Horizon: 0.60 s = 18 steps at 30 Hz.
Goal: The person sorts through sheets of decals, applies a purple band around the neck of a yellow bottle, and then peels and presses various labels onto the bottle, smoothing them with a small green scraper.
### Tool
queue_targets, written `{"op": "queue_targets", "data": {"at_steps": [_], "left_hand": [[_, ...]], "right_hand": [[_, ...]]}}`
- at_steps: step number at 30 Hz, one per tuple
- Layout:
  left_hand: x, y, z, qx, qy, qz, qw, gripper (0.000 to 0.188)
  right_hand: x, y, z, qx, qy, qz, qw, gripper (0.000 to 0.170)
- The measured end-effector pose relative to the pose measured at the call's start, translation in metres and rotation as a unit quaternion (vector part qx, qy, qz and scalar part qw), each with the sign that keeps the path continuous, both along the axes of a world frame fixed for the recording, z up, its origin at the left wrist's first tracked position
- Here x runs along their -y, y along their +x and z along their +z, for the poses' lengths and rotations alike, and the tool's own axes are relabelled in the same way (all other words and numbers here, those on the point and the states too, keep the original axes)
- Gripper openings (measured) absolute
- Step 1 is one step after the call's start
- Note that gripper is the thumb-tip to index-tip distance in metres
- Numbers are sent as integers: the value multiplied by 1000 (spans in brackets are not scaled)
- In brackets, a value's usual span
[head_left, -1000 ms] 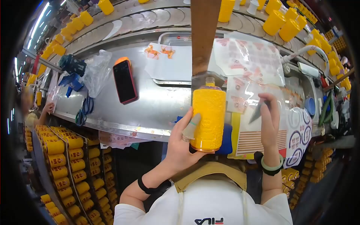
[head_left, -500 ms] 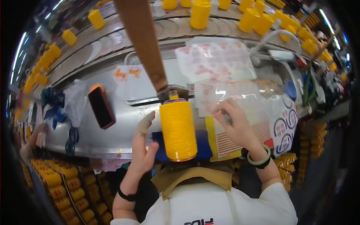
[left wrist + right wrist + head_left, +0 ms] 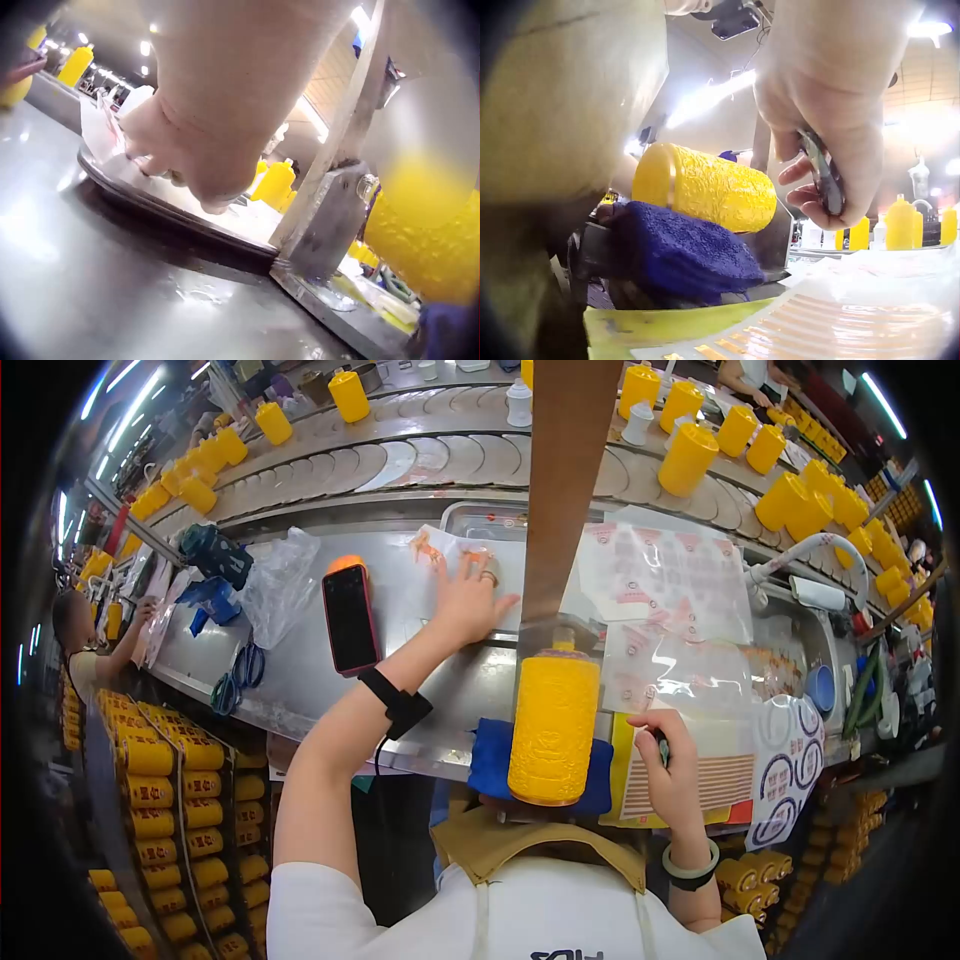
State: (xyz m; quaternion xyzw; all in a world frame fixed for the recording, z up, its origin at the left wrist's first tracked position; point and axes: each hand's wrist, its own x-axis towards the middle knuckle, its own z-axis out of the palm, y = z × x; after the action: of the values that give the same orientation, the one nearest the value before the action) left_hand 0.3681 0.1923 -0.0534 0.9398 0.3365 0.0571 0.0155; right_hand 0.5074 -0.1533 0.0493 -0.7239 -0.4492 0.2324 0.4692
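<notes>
My left hand [image 3: 467, 600] reaches out over the white sheet [image 3: 512, 568] with orange animal decals [image 3: 428, 548], its fingers spread onto the decals. In the left wrist view, the fingertips are at the paper, partly hidden behind the hand. A yellow embossed bottle [image 3: 555, 730] lies on a blue cloth [image 3: 490, 755], its neck toward the metal bracket [image 3: 330, 217] at the wooden post; neither hand is on it. My right hand [image 3: 668, 760] is curled beside the bottle, holding a small dark flat tool [image 3: 825, 176] against the palm, above the striped sheet [image 3: 690, 785].
A wooden post [image 3: 565, 480] rises behind the bottle. Phone [image 3: 350, 620], scissors [image 3: 238, 678] and a plastic bag [image 3: 280, 585] lie left. Printed decal sheets [image 3: 675, 575] cover the right side. Beyond runs a conveyor [image 3: 450, 460] carrying yellow bottles. Another person [image 3: 90, 650] is far left.
My left hand let go of the bottle and moved forward to the orange decals. The bottle now lies on the blue cloth. My right hand has drawn back toward my body, still holding the tool.
</notes>
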Motion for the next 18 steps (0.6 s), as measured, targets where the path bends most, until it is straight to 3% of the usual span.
{"op": "queue_targets", "data": {"at_steps": [1,3,5,7,8,11,12,18], "left_hand": [[0,5,-4,0,0,1,1000,67],[8,10,3,41,-179,-43,982,66],[10,5,-2,69,-160,-83,981,67],[24,1,25,-9,23,69,997,70],[16,-3,8,17,59,108,992,76],[13,-17,-8,-17,76,106,991,83],[12,-17,-7,-19,33,102,994,85],[13,-16,-6,-9,39,82,996,80]], "right_hand": [[0,0,-1,0,0,1,1000,14],[2,-3,-2,-35,-12,-9,999,14],[1,-5,-5,-29,-8,0,1000,14],[-1,-7,-6,-24,-3,6,1000,15],[-1,-8,-6,-25,0,9,1000,15],[-4,-13,-7,-30,-3,13,999,15],[-4,-14,-7,-35,-9,14,999,15],[-4,-19,-8,-34,2,16,999,15]]}}
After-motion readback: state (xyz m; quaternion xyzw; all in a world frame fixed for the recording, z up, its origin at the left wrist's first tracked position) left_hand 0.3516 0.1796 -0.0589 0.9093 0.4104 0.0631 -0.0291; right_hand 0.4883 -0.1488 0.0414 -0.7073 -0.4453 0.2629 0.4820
